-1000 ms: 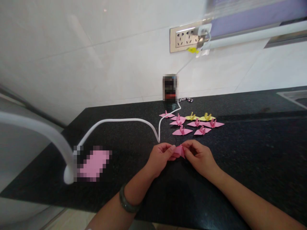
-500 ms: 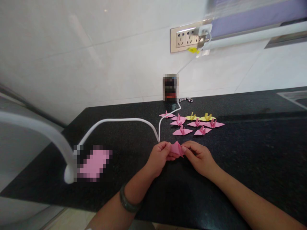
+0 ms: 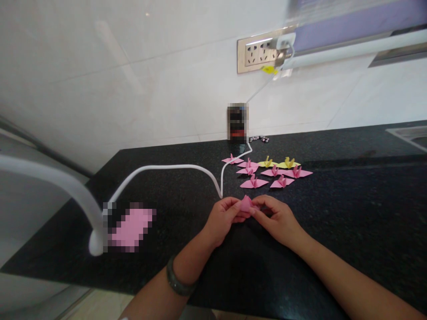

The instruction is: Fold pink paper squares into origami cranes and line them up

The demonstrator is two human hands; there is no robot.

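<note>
At the counter, both hands pinch pink paper; forearms angled inward; fingertips perhaps touching.

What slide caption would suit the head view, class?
Left hand and right hand pinch a folded pink paper piece near pink and yellow paper cranes on a black speckled countertop.

Pixelation blurs a dark object at the counter's back, a pink patch toward its left; fingers partly hide folded paper.
</note>
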